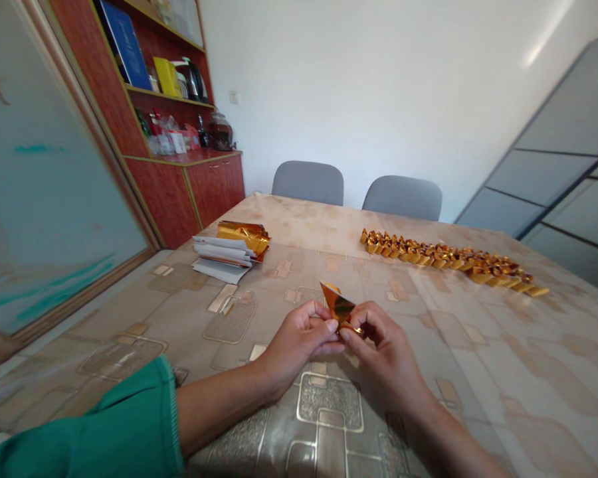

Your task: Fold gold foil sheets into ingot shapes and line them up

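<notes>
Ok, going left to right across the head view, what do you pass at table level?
Green cuffed sleeve → stack of white paper sheets → folded gold foil piece → long row of small folded gold foil pieces

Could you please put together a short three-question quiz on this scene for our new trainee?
1. What is held between the left hand and the right hand?
2. True or false: the row of folded gold foil pieces lies to the right of the hands, not touching them.
3. Which arm wears the green sleeve, the left or the right?

Key:
1. A piece of gold foil.
2. True.
3. The left.
</notes>
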Tool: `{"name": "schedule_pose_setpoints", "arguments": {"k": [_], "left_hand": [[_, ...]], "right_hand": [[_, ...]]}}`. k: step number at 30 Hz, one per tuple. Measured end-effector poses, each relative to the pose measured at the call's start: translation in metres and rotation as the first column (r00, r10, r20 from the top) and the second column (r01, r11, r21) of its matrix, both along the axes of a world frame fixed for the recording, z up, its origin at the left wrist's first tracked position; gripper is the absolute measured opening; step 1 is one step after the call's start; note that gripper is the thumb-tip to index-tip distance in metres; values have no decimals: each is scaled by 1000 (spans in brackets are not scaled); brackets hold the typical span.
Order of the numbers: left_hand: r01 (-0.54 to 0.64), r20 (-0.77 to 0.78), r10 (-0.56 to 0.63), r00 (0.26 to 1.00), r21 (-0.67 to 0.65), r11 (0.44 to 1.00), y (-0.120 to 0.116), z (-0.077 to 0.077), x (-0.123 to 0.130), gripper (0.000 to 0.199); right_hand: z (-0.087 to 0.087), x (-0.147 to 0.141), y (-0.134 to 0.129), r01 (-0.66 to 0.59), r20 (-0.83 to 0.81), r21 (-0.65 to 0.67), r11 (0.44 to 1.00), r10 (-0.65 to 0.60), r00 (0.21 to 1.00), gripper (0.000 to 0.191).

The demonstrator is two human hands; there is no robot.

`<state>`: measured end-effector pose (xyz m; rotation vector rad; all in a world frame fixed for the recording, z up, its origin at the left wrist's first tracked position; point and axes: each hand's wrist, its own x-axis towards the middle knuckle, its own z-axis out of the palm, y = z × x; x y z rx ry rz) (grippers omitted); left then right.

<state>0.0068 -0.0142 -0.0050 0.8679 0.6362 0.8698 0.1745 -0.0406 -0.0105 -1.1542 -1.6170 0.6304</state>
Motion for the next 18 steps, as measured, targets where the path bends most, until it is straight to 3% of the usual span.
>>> {"name": "schedule_pose_setpoints", "arguments": {"k": [5,13,18], "left_hand": [[27,-34,-27,999,-10,1000,0,-1,-1,36],[99,-72,-100,992,-23,995,-1,1,-1,35],[66,-74,-73,995,-84,994,1,0,0,30]], "right_hand": [[5,1,-1,0,100,40,999,-4,995,19],[1,1,1,36,161,-18,999,-33,986,19],[2,0,0,40,204,-31,999,-33,978,20]]}}
